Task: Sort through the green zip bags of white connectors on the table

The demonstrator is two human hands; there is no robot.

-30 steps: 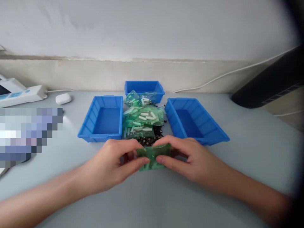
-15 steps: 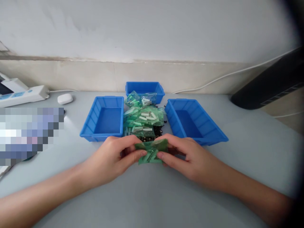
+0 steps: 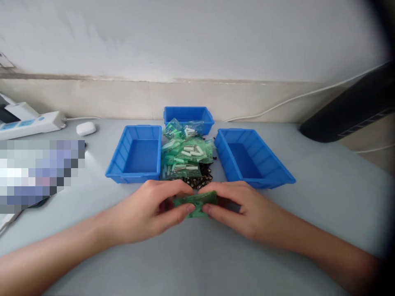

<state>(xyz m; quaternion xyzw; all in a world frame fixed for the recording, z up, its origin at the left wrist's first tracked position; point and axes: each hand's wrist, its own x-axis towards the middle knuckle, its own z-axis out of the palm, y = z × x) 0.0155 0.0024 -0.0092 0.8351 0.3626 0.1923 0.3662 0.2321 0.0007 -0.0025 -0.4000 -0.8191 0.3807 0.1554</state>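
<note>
Between my two hands is a small green plastic bag (image 3: 199,205) with pale pieces inside. My left hand (image 3: 154,209) pinches its left side, thumb in front and fingers behind. On the right side, my right hand (image 3: 239,207) grips it the same way. Just beyond lies a pile of green bags (image 3: 188,150) holding white plugs and screws. Small dark pieces (image 3: 197,182) are heaped at the near edge of that pile, partly hidden by my fingers.
Blue bins stand left (image 3: 142,156) and right (image 3: 247,158) of the pile, and a third bin (image 3: 188,113) behind it. A white case (image 3: 86,128), a power strip (image 3: 33,125) and a blurred-out object (image 3: 37,174) lie left. A black cylinder (image 3: 348,105) is at far right.
The green bag has moved slightly down and tilted, showing less of its front. My fingers have come closer together behind its top edge.
</note>
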